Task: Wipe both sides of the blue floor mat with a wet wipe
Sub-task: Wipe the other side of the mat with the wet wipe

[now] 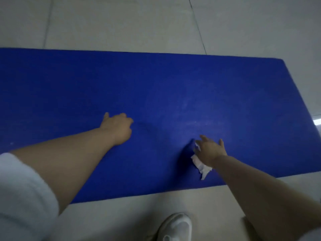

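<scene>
Head view, blue mat (173, 84) on tiled floor (121, 23), white shoe (175, 226) nearby (blurred)

The floor mat (156, 94) is a deep plain blue, the wet wipe (201, 165) white, the floor (121, 23) pale grey tile, the shoe (175, 226) white.

Floor (121, 23) of large pale grey-beige tiles, smooth and faintly glossy. Two thin dark grout lines cross its far part: a left line (47, 23) leaning slightly leftward as it nears the viewer, and a right line (198, 26) slanting rightward. The near strip of floor reads warmer, more beige. Lighting is dim and even, with a cool cast; a small bright glare (317, 121) sits on the tiles at the right edge.
</scene>
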